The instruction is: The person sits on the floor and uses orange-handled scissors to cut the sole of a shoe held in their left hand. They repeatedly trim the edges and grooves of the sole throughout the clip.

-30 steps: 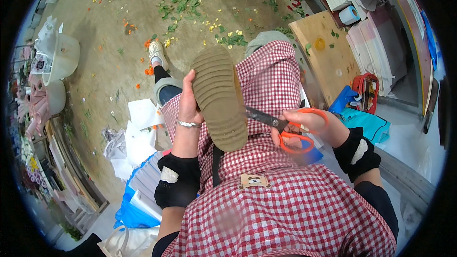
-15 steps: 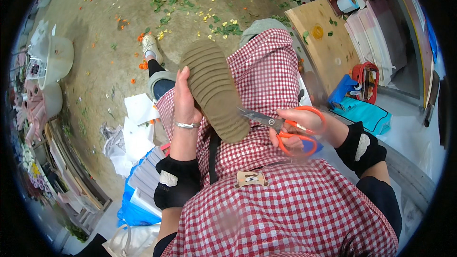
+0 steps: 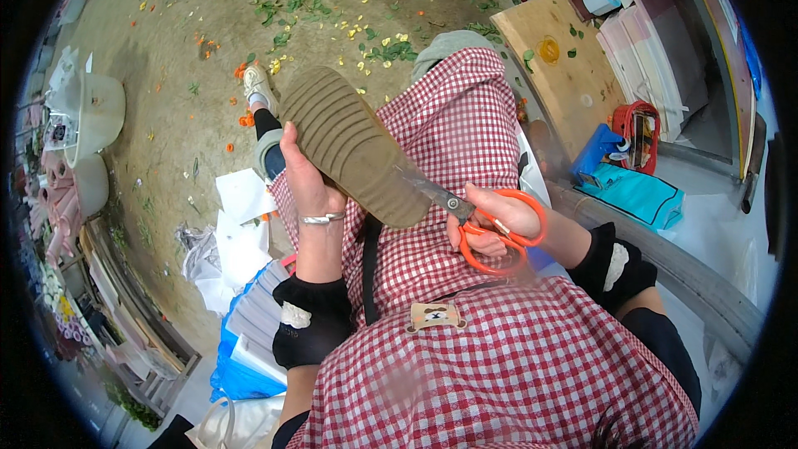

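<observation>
My left hand [image 3: 309, 179] holds a shoe [image 3: 353, 145] by its side, its ribbed brown sole turned up toward me. The upper is hidden, and I cannot tell whether a foot is in it. My right hand [image 3: 497, 220] is closed on the orange handles of a pair of scissors [image 3: 453, 204]. The dark blades point left, and their tips lie against the sole near its lower right end. Both hands are above my lap, over a red-and-white checked apron [image 3: 465, 129].
A white sneaker [image 3: 256, 83] on a foot stands on the floor among petals and leaves. White paper sheets [image 3: 244, 245] lie at the left. On the right are a wooden board [image 3: 544, 75], a turquoise pouch [image 3: 633, 195] and a red basket [image 3: 638, 137]. Pale tubs [image 3: 101, 116] stand far left.
The shoe has shifted left and tilted further over in my left hand. My right hand has moved left with the scissors, whose blade tips now lie farther across the sole.
</observation>
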Demonstrator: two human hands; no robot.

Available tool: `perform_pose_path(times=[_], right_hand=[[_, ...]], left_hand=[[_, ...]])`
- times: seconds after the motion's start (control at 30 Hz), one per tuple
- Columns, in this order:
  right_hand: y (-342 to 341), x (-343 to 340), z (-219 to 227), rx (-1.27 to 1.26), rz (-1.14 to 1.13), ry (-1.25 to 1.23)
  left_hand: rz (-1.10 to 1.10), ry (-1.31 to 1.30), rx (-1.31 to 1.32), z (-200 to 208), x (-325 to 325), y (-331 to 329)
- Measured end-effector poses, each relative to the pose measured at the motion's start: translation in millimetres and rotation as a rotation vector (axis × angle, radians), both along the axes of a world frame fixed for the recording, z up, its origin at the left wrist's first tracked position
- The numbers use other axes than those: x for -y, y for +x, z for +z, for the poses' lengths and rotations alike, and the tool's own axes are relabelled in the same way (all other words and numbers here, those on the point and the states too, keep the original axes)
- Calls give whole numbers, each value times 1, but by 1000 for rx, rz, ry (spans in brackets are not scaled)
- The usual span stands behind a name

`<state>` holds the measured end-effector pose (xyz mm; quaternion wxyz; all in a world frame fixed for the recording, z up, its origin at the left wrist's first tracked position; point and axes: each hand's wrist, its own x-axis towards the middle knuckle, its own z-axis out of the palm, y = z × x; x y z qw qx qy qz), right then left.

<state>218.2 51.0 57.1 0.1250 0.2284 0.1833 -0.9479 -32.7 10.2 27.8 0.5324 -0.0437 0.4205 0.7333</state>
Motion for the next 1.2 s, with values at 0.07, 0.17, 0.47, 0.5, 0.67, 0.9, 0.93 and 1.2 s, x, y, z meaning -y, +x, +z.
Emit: perform_pose_path(times=[0.07,0.17,0.47,0.5,0.67,0.9,0.93,1.2], right_hand=[[-2,-1,0,-8,-15,72],[-10,-2,-3,-36,-57,33],[-3,-24,3,-94,4,-2],[-2,-26,6,-67,74,39],[5,-40,3,-99,314,75],[-10,-72,22,-30,661,216],[-13,-75,25,-7,692,239],[-28,-109,36,20,1013,262]], left_hand=[[-8,19,72,-7,0,-3],[-10,-4,131,-12,0,-2],[-52,-39,70,-16,3,-2],[-84,-15,101,-16,4,-6],[-285,-17,186,-18,4,-16],[-575,-110,328,-28,-6,-16],[-609,-139,324,-28,-8,-14],[-805,-155,330,-21,-34,10]])
